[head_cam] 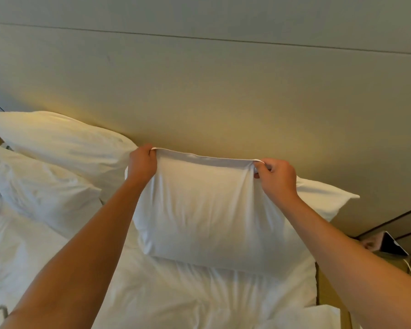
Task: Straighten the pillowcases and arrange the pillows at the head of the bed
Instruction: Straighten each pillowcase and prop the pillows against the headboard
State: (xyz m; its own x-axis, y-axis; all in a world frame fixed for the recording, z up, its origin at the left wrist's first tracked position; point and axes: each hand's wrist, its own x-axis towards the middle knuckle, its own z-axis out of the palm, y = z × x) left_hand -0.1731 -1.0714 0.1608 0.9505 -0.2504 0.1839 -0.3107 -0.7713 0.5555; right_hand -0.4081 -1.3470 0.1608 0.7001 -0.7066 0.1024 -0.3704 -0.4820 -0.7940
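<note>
Left hand [141,162] and right hand [277,178] pinch top corners of pillowcase [209,210], fingers closed on cloth, pillow upright against headboard [223,103].

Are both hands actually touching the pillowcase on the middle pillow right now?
Touching. The head view shows the left hand and right hand each pinching a top corner of the pillowcase, pulling its upper edge taut between them.
</note>
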